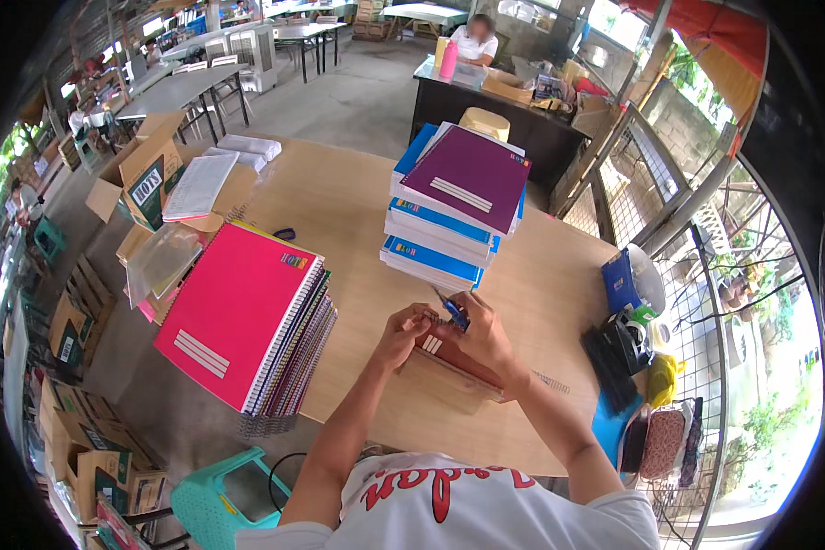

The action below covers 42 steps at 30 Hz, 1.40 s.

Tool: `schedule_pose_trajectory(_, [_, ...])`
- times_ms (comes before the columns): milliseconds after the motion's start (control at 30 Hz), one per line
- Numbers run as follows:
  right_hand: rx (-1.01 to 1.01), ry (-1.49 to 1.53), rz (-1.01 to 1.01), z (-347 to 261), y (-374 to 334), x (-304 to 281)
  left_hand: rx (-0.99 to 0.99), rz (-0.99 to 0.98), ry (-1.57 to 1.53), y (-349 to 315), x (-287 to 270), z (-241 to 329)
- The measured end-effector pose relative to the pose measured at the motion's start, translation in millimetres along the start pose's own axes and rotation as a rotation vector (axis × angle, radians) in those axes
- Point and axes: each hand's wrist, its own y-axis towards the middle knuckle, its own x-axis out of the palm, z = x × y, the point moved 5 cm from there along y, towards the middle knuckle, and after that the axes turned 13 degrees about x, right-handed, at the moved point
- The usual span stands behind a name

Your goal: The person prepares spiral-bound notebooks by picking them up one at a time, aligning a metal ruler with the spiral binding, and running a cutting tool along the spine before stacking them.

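Note:
A reddish-brown notebook (467, 360) with white label lines is held upright on its edge on the table in front of me. My left hand (407, 334) is closed at its upper left corner, fingers pinched by the wire coil (442, 321) along the top edge. My right hand (486, 337) grips a small blue-handled cutting tool (454, 313), its metal tip pointing up and left; whether it is pliers or scissors is hard to tell. The right fingers hide part of the coil. Just beyond stands a tall stack of blue notebooks (438, 257) topped by a purple notebook (472, 179).
A tall stack of spiral notebooks under a pink cover (243, 316) stands at left. A loose wire coil (552, 383) lies right of my forearm. Open cartons (147, 174), a tape dispenser (631, 332) and pouches (662, 440) line the table (357, 183). A person sits at a far desk.

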Motion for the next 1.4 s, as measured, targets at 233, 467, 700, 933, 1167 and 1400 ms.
schedule_pose_trajectory(233, [0.036,-0.008,-0.011,12,2,8,-0.037,-0.041,-0.058,3,12,6])
schedule_pose_trajectory(467, [-0.128,-0.391,0.060,-25,12,-36,-0.068,0.008,0.040,3,18,10])
schedule_pose_trajectory(700, [-0.489,-0.948,-0.054,-66,15,-43,-0.092,0.061,0.095,-1,7,-1])
schedule_pose_trajectory(933, [-0.795,-1.186,0.007,-68,20,-27,0.069,0.121,0.120,2,13,3])
schedule_pose_trajectory(1167, [-0.964,-1.278,-0.077,-70,22,-8,0.057,0.113,0.071,0,8,-1])
schedule_pose_trajectory(1400, [0.051,-0.898,-0.537,-28,30,-17,0.110,0.190,0.228,-5,6,5])
